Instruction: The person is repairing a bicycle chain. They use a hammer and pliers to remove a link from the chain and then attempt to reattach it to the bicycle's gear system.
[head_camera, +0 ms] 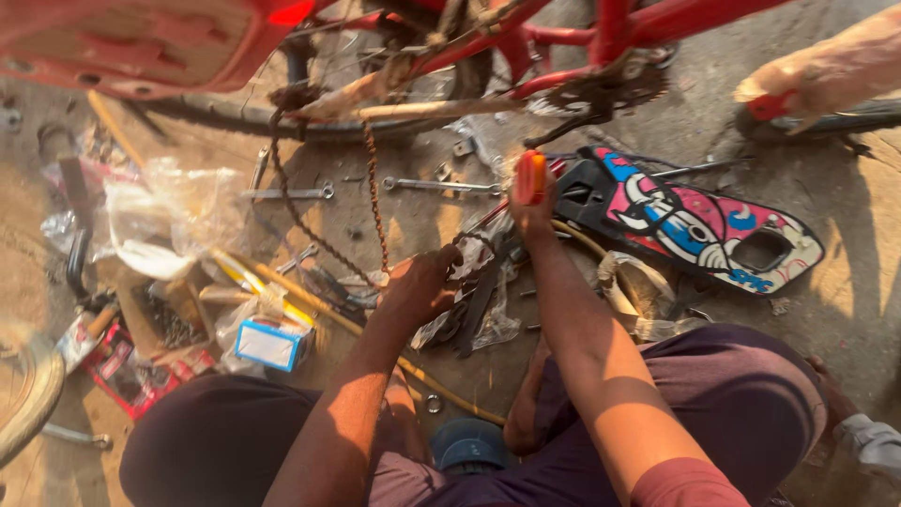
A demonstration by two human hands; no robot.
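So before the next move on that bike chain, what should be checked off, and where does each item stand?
1. Left hand has the chain end: ok, it is closed around the lower end.
2. Right hand grips the orange-handled tool: ok.
3. Tool tip seated on the chain: cannot tell, the tip is hidden behind the hand.
4. Chain running up to the red bike frame: ok, it hangs from there.
5. Spanners within reach: ok, they lie on the ground ahead.
6. Ground around the hands uncluttered: not ok, bags and parts crowd it.
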